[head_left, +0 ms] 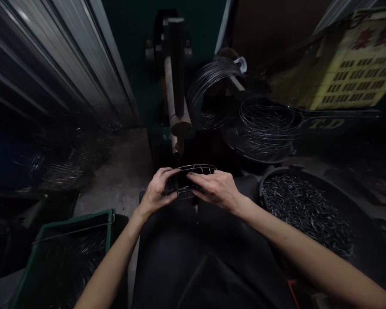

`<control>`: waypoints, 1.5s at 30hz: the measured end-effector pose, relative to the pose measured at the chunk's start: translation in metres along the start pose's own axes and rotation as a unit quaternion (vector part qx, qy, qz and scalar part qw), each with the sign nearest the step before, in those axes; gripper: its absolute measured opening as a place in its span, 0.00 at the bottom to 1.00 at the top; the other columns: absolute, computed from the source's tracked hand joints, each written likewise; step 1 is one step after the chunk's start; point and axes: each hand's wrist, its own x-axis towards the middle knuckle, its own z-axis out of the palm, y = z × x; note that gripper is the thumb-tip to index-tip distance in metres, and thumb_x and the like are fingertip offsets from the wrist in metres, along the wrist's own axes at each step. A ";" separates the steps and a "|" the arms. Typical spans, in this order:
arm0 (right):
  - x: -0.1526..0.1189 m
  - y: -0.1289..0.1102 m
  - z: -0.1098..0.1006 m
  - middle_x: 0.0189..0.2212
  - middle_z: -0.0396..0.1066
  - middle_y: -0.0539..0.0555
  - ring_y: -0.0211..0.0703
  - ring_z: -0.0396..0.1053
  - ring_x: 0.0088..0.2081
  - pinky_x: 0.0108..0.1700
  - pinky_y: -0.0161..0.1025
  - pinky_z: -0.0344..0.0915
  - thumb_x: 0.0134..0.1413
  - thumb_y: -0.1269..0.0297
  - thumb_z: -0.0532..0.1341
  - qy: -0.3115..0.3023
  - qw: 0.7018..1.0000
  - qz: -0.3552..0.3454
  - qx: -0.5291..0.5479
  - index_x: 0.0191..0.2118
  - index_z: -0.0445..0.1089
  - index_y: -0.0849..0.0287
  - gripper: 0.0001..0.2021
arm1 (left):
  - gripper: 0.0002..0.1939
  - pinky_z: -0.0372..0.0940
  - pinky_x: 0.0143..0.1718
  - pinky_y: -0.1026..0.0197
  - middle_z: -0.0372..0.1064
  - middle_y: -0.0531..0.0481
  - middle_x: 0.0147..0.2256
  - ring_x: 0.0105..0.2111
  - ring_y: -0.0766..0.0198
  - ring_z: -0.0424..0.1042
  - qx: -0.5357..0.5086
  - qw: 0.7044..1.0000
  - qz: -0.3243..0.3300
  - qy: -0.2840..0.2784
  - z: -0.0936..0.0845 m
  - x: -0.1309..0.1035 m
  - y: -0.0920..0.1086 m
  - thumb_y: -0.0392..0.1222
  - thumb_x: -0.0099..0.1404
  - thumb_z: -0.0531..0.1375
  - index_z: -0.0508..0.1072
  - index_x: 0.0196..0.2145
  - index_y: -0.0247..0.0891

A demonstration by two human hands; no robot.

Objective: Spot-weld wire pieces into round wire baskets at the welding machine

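Between my two hands is a small round wire frame [197,166] with thin metal ribs, held just over my dark-covered lap. My left hand [157,189] grips its left side, thumb and fingers closed about the wire. On the right side my right hand [215,186] closes its fingers around the same wire frame, fingertips pointing inward. Directly beyond the hands stand the two rod-shaped electrodes [180,122] of a machine, the upper one ending just above the lower. Part of the wire frame is hidden behind my fingers.
A black tub [266,180] of small bent metal pieces [305,210] stands at right. Behind it are wire hoops [270,124] on a dark basin and a hanging wire bundle [212,77]. A yellow crate [350,73] is at upper right, a green crate [111,231] at lower left.
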 end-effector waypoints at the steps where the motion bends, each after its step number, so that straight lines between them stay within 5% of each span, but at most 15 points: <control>1: 0.002 0.000 0.000 0.43 0.76 0.52 0.37 0.73 0.33 0.29 0.36 0.57 0.56 0.62 0.59 -0.007 1.000 -0.003 0.000 0.51 0.68 0.56 0.17 | 0.30 0.65 0.52 0.50 0.63 0.43 0.49 0.51 0.54 0.65 -0.001 1.000 -0.002 0.003 -0.001 0.001 0.000 0.35 0.55 0.60 0.60 0.56 0.41; 9: 0.006 -0.004 0.004 0.32 0.77 0.47 0.35 0.70 0.29 0.29 0.36 0.51 0.57 0.63 0.58 0.028 1.000 -0.008 -0.007 0.43 0.71 0.54 0.10 | 0.30 0.65 0.52 0.50 0.63 0.42 0.49 0.51 0.54 0.65 0.001 1.000 0.000 0.002 -0.005 -0.002 0.001 0.34 0.55 0.60 0.60 0.56 0.40; 22: 0.016 0.005 0.010 0.43 0.75 0.52 0.31 0.61 0.23 0.28 0.37 0.51 0.59 0.71 0.56 0.110 0.983 -0.126 -0.069 0.44 0.73 0.57 0.11 | 0.30 0.64 0.53 0.48 0.61 0.43 0.50 0.52 0.53 0.64 0.017 1.000 0.008 0.011 -0.011 0.005 -0.011 0.35 0.56 0.60 0.59 0.57 0.43; 32: 0.026 0.008 0.010 0.41 0.76 0.49 0.30 0.59 0.23 0.28 0.36 0.53 0.59 0.71 0.57 0.181 0.961 -0.155 -0.142 0.40 0.74 0.58 0.09 | 0.32 0.64 0.53 0.50 0.60 0.43 0.51 0.53 0.54 0.64 0.005 1.000 0.010 0.006 -0.012 0.007 -0.027 0.34 0.56 0.62 0.58 0.57 0.43; 45: 0.034 0.020 0.023 0.41 0.76 0.50 0.30 0.59 0.24 0.29 0.37 0.52 0.57 0.70 0.59 0.193 0.954 -0.184 -0.138 0.41 0.73 0.58 0.08 | 0.32 0.64 0.52 0.52 0.60 0.43 0.50 0.52 0.55 0.64 -0.004 1.000 0.013 0.011 -0.014 0.016 -0.032 0.32 0.55 0.62 0.59 0.56 0.41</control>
